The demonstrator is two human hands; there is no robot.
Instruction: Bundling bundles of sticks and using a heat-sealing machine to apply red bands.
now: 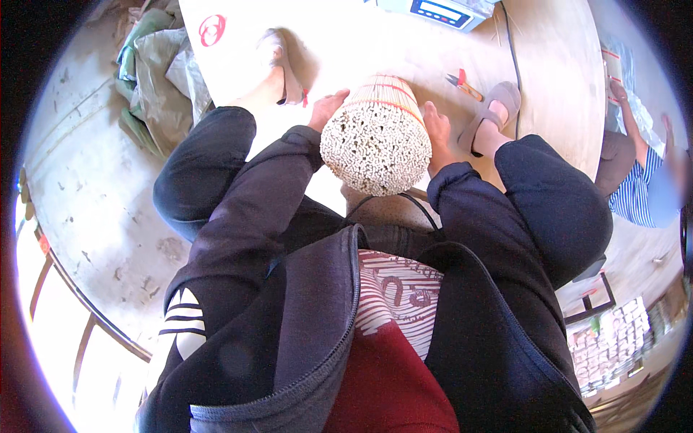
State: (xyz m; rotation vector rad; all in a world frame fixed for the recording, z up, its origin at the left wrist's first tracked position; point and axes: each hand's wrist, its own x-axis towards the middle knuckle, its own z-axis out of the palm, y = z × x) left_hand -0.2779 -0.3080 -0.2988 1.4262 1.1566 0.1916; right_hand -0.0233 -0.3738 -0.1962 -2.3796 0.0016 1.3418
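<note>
A thick bundle of thin pale sticks (375, 148) stands out between my knees, its round end of packed tips turned toward me. Red bands circle the sticks farther along, where the bundle narrows. On its left side rests my left hand (328, 110), the fingers closed against it and partly hidden behind. My right hand (438, 137) grips the opposite side, thumb up along the sticks and the other fingers out of sight. Just beyond the right hand lies a small cutting tool with orange-red handles (465, 85).
A scale with a lit display (438, 11) sits at the far edge, and a dark cable (511, 50) runs near my right shoe (498, 112). Plastic sacks (162, 61) are heaped at left. Another person in a striped top (637, 177) sits at right, near stacked pale bundles (613, 343).
</note>
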